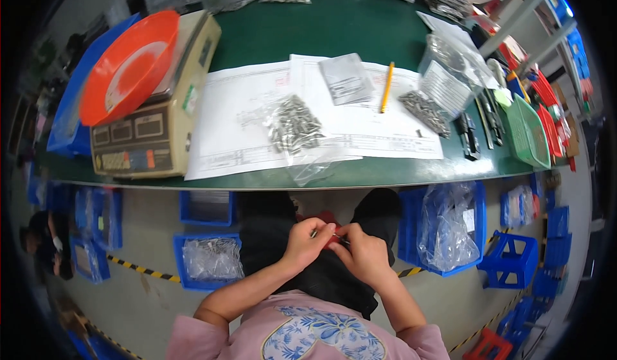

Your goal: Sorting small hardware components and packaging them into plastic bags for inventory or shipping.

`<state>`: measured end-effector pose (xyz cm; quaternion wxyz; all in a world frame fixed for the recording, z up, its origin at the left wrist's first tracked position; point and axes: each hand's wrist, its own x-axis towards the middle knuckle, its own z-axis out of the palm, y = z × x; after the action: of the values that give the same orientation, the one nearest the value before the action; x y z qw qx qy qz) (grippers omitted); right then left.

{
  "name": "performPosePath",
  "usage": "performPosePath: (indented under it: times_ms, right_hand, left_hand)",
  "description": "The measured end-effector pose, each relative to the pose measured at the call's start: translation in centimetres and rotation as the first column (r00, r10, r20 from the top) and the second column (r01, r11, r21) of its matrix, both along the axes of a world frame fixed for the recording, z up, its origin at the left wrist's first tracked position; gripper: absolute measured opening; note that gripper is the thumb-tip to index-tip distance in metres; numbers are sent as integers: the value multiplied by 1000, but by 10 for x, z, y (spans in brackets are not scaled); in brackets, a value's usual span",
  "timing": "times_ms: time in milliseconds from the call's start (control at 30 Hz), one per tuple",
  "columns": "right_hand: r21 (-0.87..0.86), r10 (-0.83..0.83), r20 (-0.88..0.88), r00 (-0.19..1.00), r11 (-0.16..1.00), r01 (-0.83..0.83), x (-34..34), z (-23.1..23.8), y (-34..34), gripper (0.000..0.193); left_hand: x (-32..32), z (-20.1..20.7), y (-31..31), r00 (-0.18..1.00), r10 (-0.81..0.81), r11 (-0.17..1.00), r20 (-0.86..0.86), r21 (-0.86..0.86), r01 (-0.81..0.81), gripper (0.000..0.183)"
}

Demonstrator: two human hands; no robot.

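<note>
Over my lap, below the table's front edge, both hands are close together with fingers bent and pinched. My left hand [307, 241] has a small greyish metal bit showing at its fingertips. My right hand [363, 254] grips a thin, dark, shiny piece, mostly covered by the fingers; its kind is too small to tell. Something red shows between and behind the fingers. On the table ahead, a clear plastic bag of small metal parts [294, 125] rests on printed drawing sheets [225, 116].
A weighing scale [144, 132] carrying an orange pan [132, 68] stands at left. A yellow pencil [387, 89], a folded paper [347, 79], another bag of parts [425, 111] and a green basket [528, 132] lie rightward. Blue bins [209, 285] and a blue stool [511, 260] flank my legs.
</note>
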<state>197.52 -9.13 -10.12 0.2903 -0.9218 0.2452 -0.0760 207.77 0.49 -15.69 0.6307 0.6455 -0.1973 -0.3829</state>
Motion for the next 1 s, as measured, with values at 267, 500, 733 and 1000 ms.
performPosePath:
  times_ms: [267,500,733,1000]
  right_hand:
    - [29,41,45,998,999,-42,-1,-5,0,17]
    - [6,-4,92,996,1000,3,-4,-11,2,21]
    - [-69,38,70,997,997,-33,-2,-12,3,20]
    - [-12,46,15,999,999,-46,-6,-11,2,18]
  left_hand:
    - [4,5,2,987,11,995,-161,102,6,18]
    - [2,3,0,980,15,992,-197,126,10,19]
    - [1,4,0,987,11,993,-160,121,9,20]
    - [4,3,0,988,31,992,-151,129,-12,22]
